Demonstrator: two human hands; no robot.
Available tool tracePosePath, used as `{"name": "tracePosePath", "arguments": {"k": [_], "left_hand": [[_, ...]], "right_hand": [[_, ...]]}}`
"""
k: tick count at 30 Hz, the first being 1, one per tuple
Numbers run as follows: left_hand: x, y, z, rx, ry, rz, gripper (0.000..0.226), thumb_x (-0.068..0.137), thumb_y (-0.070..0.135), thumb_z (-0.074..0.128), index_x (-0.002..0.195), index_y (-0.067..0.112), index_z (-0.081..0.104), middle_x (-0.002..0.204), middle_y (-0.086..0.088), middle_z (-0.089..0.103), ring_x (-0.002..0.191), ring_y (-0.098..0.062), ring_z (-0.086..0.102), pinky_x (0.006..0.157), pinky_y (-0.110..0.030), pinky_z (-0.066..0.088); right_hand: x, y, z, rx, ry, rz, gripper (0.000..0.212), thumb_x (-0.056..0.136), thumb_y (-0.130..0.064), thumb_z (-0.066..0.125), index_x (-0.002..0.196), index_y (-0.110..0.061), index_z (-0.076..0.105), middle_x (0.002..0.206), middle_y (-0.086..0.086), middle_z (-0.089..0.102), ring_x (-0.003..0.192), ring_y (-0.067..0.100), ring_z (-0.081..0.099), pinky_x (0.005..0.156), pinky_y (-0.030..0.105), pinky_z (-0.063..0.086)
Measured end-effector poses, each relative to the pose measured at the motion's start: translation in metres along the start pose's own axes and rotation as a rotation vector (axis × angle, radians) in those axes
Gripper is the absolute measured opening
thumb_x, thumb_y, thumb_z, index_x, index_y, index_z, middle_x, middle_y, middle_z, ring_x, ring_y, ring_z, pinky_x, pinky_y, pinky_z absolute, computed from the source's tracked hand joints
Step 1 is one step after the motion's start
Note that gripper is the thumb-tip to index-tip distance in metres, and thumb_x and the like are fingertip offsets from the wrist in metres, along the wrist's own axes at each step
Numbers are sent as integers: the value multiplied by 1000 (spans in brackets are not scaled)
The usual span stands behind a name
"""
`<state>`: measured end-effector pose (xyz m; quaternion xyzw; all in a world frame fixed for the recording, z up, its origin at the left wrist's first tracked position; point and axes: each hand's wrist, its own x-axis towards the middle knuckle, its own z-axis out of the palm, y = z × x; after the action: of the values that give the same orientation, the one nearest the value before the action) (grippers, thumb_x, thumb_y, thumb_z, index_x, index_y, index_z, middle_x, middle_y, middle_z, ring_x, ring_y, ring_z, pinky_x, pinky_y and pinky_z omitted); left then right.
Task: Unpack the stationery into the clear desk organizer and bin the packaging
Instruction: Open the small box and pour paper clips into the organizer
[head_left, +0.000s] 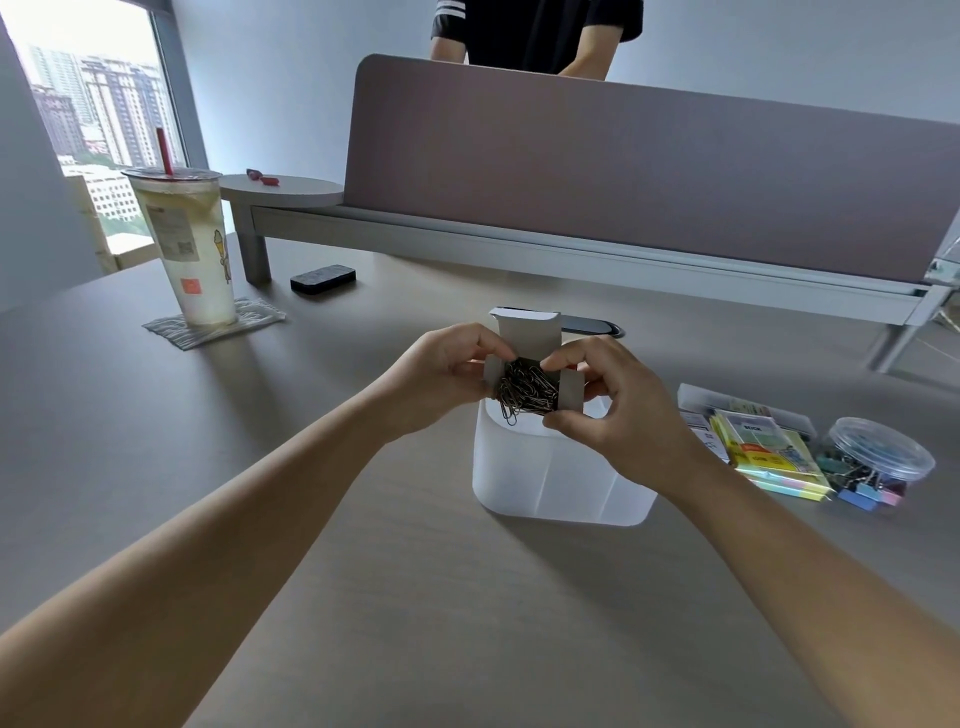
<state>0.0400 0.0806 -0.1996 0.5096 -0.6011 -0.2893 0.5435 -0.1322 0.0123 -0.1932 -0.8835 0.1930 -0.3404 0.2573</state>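
Observation:
A small grey cardboard box (527, 338) with its flaps open is held over the clear desk organizer (550, 478). My left hand (441, 374) grips the box's left side and my right hand (618, 400) pinches its right side and flap. A tangle of metal paper clips (524, 387) shows in the box's mouth, with a few hanging over the organizer's rim. The organizer stands on the desk, its far part hidden behind my hands.
Packs of sticky notes (763, 452) and a round clear tub of binder clips (878, 457) lie to the right. An iced drink cup (187, 244) on a coaster stands at the left, with a black eraser (323, 279) near it. A person stands behind the desk divider (649, 171).

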Motion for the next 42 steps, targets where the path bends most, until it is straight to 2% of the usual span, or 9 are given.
{"name": "tracePosePath", "arguments": {"k": [3,7,13,18,23,26,31,39,42], "left_hand": [[0,1,0,40,12,-4,38,75,-25,49,94,7,56,79,-1,60,60,7,61,63,-8,49],[0,2,-2,55,32,8,45,73,-26,49,82,17,56,82,-1,59,64,5,62,68,-14,51],[-1,4,-4,21,26,16,43,71,-27,50,79,15,55,82,0,57,65,5,61,67,-14,51],[0,4,-5,33,32,15,48,69,-30,47,80,16,55,83,3,56,64,5,60,63,-12,49],[0,1,-7,14,44,24,46,69,-30,49,79,15,54,79,6,58,64,5,60,62,-12,48],[-1,-3,-7,11,55,22,46,69,-28,51,79,17,55,72,17,62,65,5,60,63,-13,48],[-1,-1,-2,20,53,47,43,70,-25,54,79,17,53,82,3,57,63,8,59,61,-10,48],[1,-3,0,23,62,59,44,70,-25,53,78,18,52,83,6,56,65,8,59,62,-10,47],[1,-4,0,16,72,64,44,71,-26,52,79,18,52,84,6,56,65,9,58,60,-8,46]], "right_hand": [[0,1,1,-11,3,-18,49,68,-1,72,89,-38,48,95,-13,48,82,-13,47,75,3,39],[0,2,2,-5,-2,-50,52,68,3,69,91,-38,47,99,-14,47,85,-15,45,77,2,37],[2,4,2,13,-3,-49,44,69,7,68,104,-17,57,102,-12,46,90,-19,45,79,-1,37],[3,4,2,48,-7,-55,52,69,9,67,96,-32,49,101,-24,43,88,-18,47,78,0,40],[3,5,5,38,-9,-77,50,68,10,67,105,-23,55,104,-23,43,96,-20,44,83,0,39],[3,4,6,31,-20,-106,50,67,4,66,100,-32,54,105,-22,42,98,-20,43,83,1,39],[1,3,5,-11,-26,-91,44,63,-11,59,97,-37,48,104,-24,41,99,-19,42,82,1,39],[-1,6,5,-80,9,-148,40,65,-2,58,104,-12,59,109,-5,47,97,-4,41,82,2,36],[0,5,5,-59,14,-139,45,66,-3,59,107,-19,57,111,-6,46,100,-11,41,83,-1,36]]}}
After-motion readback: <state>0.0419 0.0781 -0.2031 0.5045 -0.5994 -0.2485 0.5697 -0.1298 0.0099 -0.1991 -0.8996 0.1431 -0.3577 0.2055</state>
